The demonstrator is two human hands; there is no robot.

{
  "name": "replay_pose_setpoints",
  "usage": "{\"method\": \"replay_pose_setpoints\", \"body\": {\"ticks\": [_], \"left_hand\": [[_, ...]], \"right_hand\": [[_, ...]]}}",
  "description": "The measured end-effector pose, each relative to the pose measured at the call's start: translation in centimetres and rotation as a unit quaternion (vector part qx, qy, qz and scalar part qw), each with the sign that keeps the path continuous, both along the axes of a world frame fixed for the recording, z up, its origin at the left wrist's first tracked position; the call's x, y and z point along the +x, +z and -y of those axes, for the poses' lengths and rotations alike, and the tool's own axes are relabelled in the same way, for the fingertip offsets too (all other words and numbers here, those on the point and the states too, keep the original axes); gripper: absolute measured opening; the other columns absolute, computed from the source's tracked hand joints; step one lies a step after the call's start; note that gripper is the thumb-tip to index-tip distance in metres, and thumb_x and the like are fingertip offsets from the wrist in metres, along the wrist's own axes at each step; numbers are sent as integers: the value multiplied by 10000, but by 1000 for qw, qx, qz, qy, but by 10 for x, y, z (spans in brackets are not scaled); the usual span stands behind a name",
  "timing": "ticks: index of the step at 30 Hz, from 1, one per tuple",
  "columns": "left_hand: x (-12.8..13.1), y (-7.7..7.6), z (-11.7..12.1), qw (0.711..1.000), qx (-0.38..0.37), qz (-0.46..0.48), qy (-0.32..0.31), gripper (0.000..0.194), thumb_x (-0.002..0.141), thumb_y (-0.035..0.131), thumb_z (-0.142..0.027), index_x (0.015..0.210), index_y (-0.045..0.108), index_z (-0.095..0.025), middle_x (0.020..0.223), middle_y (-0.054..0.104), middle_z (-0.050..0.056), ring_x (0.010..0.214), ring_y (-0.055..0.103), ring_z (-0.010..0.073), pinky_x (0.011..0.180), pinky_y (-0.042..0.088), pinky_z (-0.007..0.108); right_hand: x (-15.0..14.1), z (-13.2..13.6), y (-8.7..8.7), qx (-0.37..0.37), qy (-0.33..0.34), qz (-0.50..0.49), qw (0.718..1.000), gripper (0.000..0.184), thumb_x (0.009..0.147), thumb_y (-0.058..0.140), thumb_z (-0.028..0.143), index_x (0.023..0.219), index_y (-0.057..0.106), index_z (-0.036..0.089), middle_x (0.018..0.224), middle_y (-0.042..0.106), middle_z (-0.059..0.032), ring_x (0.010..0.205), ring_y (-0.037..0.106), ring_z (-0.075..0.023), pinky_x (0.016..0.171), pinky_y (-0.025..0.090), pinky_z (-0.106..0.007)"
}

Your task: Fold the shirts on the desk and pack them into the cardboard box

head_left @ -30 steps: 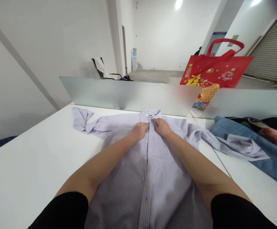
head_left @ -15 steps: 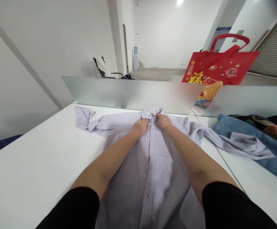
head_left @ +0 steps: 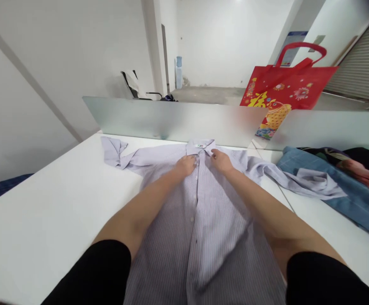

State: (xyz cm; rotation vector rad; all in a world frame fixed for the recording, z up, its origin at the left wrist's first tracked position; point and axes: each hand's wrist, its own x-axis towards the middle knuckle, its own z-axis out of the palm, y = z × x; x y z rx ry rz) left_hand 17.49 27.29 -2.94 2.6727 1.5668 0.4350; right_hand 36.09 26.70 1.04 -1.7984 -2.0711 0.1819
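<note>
A pale lilac striped shirt (head_left: pixel 200 237) lies front up on the white table (head_left: pixel 45 212), collar (head_left: pixel 200 147) at the far side, sleeves spread left and right. My left hand (head_left: pixel 186 164) rests just below the collar, left of the button placket, fingers curled onto the cloth. My right hand (head_left: pixel 221 160) sits on the other side of the placket, fingers pinched on the shirt's front edge near the top button. Both forearms stretch over the shirt body.
A frosted glass divider (head_left: pixel 159 120) runs along the table's far edge. A red printed tote bag (head_left: pixel 286 91) stands behind it at right. A blue checked garment (head_left: pixel 349 195) and dark patterned clothes (head_left: pixel 359 163) lie on the right, under the shirt's right sleeve (head_left: pixel 308 184).
Both hands have shifted slightly down and apart from the collar along the placket; the view has tilted a little. The shirt stays spread flat.
</note>
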Motion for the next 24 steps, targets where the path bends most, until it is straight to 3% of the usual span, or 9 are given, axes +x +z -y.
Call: {"method": "replay_pose_setpoints", "body": {"ticks": [3,6,11,15,19,21,24], "left_hand": [[-14,2,31,999,-9,-2,-47,290,922,501,-256,1172,616,-162,1213,630,116,1204,542,233,1072,402,388],[-24,3,72,994,-21,-7,-103,309,918,519,-284,1180,604,-143,1228,611,136,1202,537,243,1060,405,386],[-30,6,151,988,-59,-2,-141,325,911,517,-260,1212,577,-152,1325,546,131,1277,468,236,1105,350,381],[-34,16,215,988,-106,17,-115,228,921,489,-236,1089,634,-183,1299,558,92,1256,479,224,1083,371,378],[-37,24,284,986,-119,111,-36,267,965,432,-297,851,644,-181,976,635,53,967,588,181,916,461,335],[-36,24,319,976,-149,160,-18,311,977,416,-338,802,624,-187,843,616,25,826,586,161,809,473,311],[-31,18,362,960,-188,207,-15,283,957,472,-404,811,603,-199,821,601,6,769,568,149,737,463,292]], "right_hand": [[9,62,10,-3,80,14,997,212,852,514,178,969,690,183,955,711,-60,861,636,-185,825,444,-273],[22,143,22,-22,176,-10,984,143,848,533,233,851,671,195,811,673,-21,708,593,-148,713,446,-261],[52,288,34,-58,204,-114,971,160,888,570,357,910,662,228,864,684,-33,749,629,-170,697,510,-288],[68,381,15,-56,266,-96,957,273,893,612,374,1142,649,267,1097,688,-68,990,658,-221,829,556,-344],[70,429,-24,11,272,11,962,453,881,637,329,1321,566,248,1336,596,-104,1229,547,-282,978,493,-462],[70,438,-42,47,249,53,966,487,895,606,269,1375,525,244,1418,536,-107,1297,488,-297,1007,460,-499],[69,441,-57,94,222,66,968,527,915,557,206,1433,460,239,1474,479,-104,1344,439,-281,1045,427,-499]]}}
